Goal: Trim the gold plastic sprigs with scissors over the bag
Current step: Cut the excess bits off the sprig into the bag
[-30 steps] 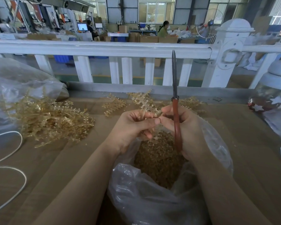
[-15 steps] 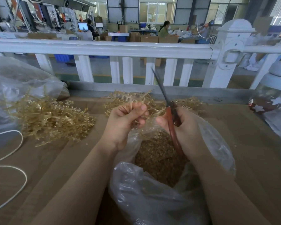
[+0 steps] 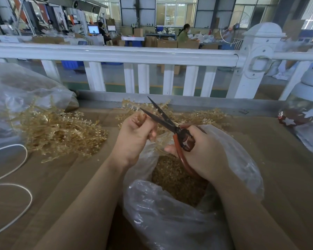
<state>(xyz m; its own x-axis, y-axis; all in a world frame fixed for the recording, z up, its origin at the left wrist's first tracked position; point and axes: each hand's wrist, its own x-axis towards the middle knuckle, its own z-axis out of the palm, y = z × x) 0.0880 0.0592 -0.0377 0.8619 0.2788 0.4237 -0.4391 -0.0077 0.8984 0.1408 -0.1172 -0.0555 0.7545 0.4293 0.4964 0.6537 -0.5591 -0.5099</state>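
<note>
A brown cardboard-covered table (image 3: 278,177) stands before a white railing (image 3: 116,55), with a workshop floor beyond. Near the table's front edge sits an open clear plastic bag (image 3: 170,222) holding gold trimmings. Above the bag's mouth, the left hand (image 3: 134,138) has its fingers curled around a gold plastic sprig (image 3: 139,108). The right hand (image 3: 202,152) grips the red handles of the scissors (image 3: 172,126), whose dark blades are parted beside the sprig. Left of the bag lies a pile of gold sprigs (image 3: 56,132).
</note>
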